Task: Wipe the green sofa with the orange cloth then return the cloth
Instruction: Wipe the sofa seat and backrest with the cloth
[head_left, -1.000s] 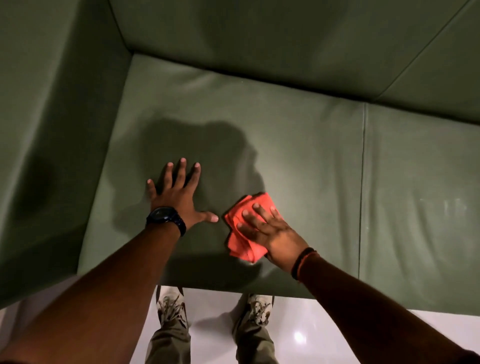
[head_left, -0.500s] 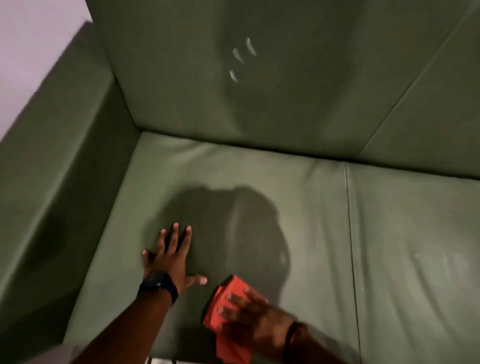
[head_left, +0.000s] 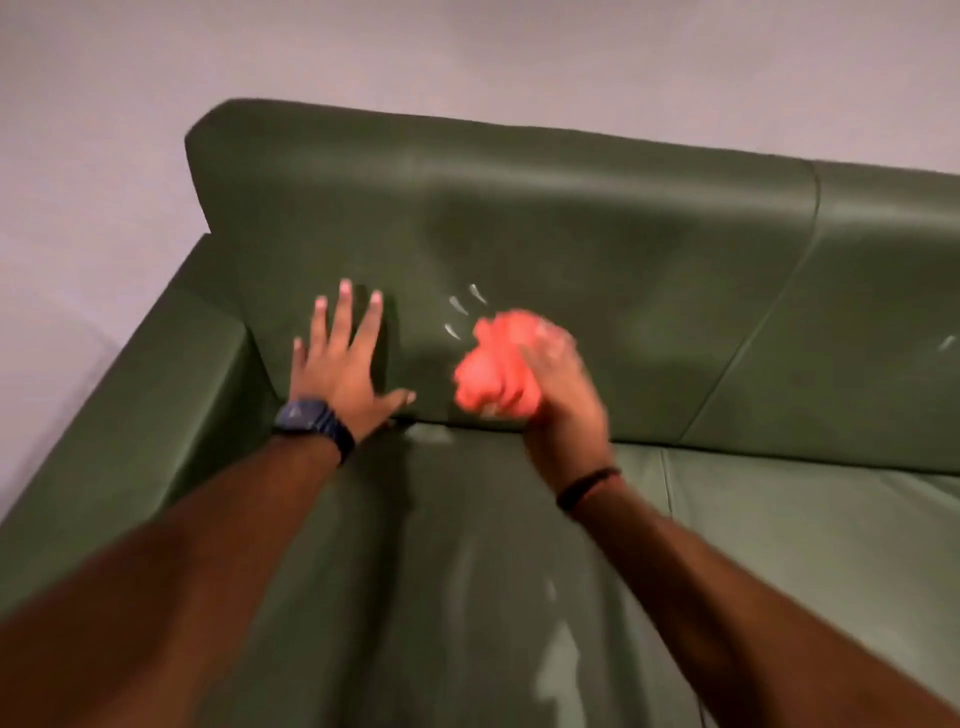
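the green sofa (head_left: 597, 249) fills the view against a pale wall (head_left: 467, 52). the left hand (head_left: 340, 364) lies flat on the backrest near the left armrest, fingers spread, holding nothing. just to its right the right hand (head_left: 563, 387), blurred, grips the bunched orange cloth (head_left: 493, 371) against the backrest, below small pale marks (head_left: 462, 312). a dark watch (head_left: 311, 423) sits on the left wrist.

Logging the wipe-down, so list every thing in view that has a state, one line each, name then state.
orange cloth: bunched up, gripped in the right hand, against the backrest, blurred.
right hand: closed on the cloth.
left hand: open, fingers spread, flat on the backrest.
green sofa: pale marks on the backrest beside the cloth, pale patches on the seat.
wristwatch: worn on the left wrist.
dark band: worn on the right wrist.
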